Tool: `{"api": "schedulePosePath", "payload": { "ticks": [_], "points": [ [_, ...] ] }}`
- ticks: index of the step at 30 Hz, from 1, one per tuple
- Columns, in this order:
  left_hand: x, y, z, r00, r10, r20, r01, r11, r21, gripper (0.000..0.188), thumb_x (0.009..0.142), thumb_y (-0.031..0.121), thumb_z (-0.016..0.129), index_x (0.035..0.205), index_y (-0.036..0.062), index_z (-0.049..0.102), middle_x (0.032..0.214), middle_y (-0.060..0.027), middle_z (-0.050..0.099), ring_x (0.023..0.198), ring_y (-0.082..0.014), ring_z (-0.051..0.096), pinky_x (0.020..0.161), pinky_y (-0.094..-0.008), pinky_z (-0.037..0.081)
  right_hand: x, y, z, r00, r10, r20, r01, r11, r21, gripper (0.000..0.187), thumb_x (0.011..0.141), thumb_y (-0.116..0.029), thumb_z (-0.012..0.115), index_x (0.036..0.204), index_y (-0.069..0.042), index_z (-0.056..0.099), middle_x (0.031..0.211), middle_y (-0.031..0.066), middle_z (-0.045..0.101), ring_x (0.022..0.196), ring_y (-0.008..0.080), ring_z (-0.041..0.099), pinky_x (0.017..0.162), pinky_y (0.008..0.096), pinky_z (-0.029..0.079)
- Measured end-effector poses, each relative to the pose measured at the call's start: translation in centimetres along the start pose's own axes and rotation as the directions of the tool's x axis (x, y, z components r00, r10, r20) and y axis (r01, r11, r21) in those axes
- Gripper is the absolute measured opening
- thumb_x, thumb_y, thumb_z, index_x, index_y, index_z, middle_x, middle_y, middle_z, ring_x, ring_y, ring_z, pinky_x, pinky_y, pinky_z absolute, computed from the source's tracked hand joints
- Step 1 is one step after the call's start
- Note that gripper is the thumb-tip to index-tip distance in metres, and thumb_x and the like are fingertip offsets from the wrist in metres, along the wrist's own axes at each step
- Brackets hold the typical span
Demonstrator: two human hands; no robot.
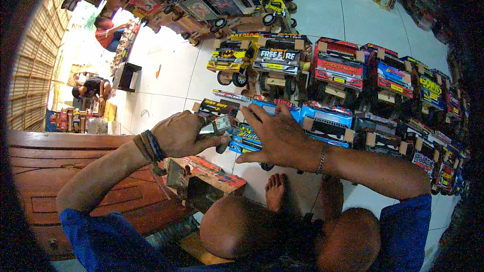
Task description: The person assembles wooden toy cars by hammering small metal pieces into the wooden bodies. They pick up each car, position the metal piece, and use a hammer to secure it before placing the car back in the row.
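Observation:
My left hand is closed, thumb pointing right, beside a small shiny, pale flat-topped piece. Whatever its curled fingers grip is partly hidden. My right hand is spread, palm down, over a blue toy truck, hiding much of it; whether it touches the truck I cannot tell. Just beyond my left fingers stands a dark toy truck with yellow markings. Right of my right fingers is another light-blue toy truck.
Rows of toy trucks, including a yellow one and a red one, stand on white tiles. A red-topped wooden toy body lies by my knee, near a carved wooden panel. Two people sit at the far left.

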State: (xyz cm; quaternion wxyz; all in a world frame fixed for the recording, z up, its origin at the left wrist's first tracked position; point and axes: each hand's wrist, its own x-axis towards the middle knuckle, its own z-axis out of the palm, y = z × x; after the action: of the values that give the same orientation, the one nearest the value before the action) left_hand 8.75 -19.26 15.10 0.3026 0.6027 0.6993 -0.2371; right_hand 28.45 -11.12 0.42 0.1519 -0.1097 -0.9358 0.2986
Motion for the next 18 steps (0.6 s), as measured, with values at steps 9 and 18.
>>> {"api": "schedulePosePath", "payload": {
  "ticks": [9,18],
  "points": [
    [0.3,-0.7,1.3,0.994,0.027,-0.110,-0.027,1.000,0.001,0.062,0.091,0.063,0.059,0.121,0.0094,0.066,0.075,-0.0231,0.068,0.074,-0.0414,0.069,0.073,-0.0510,0.056,0.1,-0.2,-0.3,1.000,0.011,0.025,-0.011,1.000,-0.005,0.113,0.073,-0.074,0.068,0.144,0.009,0.038,0.139,0.0226,0.048,0.118,0.0369,0.056,0.099,0.0517,0.040],
    [0.7,-1.0,2.4,0.986,-0.061,-0.156,0.056,0.998,-0.036,0.062,0.085,0.065,0.064,0.114,0.0104,0.070,0.076,-0.0206,0.070,0.072,-0.0387,0.070,0.072,-0.0479,0.057,-0.1,-0.1,0.3,1.000,0.015,-0.017,-0.015,1.000,0.013,0.112,0.074,-0.071,0.069,0.146,0.008,0.036,0.139,0.0237,0.048,0.120,0.0401,0.054,0.103,0.0564,0.035]
  ]
}}
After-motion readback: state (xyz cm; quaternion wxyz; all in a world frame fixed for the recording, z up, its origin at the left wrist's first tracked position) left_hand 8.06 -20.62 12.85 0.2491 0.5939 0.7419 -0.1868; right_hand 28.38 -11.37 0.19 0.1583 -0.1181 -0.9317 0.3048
